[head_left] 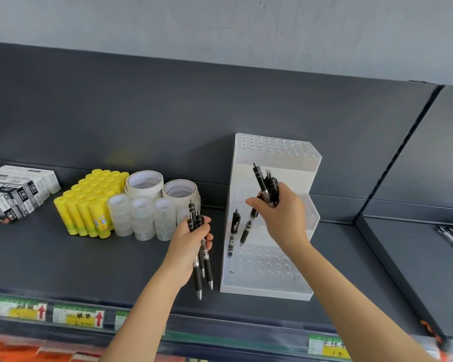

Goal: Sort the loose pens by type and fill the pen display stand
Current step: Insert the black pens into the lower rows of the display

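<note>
While my right hand [281, 218] hovers in front of the middle step of the pen stand [270, 280], its fingers [255, 203] are curled tight round a bunch of black pens [264, 186], clickers up and barrels close to upright. The holes I want lie just below and a little to the left of that grip, so I judge the coming move is a short drop along the pens' own length. 1 lone pen [234, 228] stands in a hole at the left end of that step. Another black barrel hangs just under my fingers; I cannot tell whether it sits in a hole or I hold it.

My left hand [188, 246] waits just left of the stand, apart from it, gripping 3 spare pens [203, 259] with their tips towards the shelf's [63, 265] front edge. The right hand is plainly the nearer to the holes.

The stand sits towards the shelf's right end. Further left are clear tape rolls [141, 220], white tape rolls [144, 182], yellow glue sticks [89, 205] and, at the left end, boxes [13, 194]. None of them crowds the stand. I reckon only the lone pen could snag the pens as they go down.
</note>
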Available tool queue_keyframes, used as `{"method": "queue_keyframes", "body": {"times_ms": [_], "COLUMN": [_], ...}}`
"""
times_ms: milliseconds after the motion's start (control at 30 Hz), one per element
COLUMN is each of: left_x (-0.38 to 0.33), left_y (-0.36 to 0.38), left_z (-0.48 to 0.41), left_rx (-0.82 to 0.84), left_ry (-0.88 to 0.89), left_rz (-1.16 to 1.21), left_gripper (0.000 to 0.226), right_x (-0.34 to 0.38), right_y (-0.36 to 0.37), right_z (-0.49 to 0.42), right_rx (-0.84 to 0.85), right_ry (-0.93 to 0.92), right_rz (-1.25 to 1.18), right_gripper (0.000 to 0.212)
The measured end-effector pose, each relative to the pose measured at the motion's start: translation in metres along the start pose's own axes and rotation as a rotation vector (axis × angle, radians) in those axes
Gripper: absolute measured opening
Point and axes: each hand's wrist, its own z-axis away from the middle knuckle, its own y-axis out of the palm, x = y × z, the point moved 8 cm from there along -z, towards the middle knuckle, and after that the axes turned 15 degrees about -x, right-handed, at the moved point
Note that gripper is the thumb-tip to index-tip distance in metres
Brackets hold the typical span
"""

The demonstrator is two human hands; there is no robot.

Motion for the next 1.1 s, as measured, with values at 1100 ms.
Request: {"method": "queue_keyframes", "body": {"times_ms": [1100], "left_x": [-0.041], "left_y": [0.050], "left_z": [0.042], "left_rx": [0.160], "left_ry": [0.369], "left_rz": [-0.170], "left_gripper": [0.011], "right_x": [-0.007], "right_y": [-0.001], "right_z": [0.022], "right_rx": [0.254], "right_ry": [0.243], "right_rz": [-0.227], "right_gripper": [0.016]}}
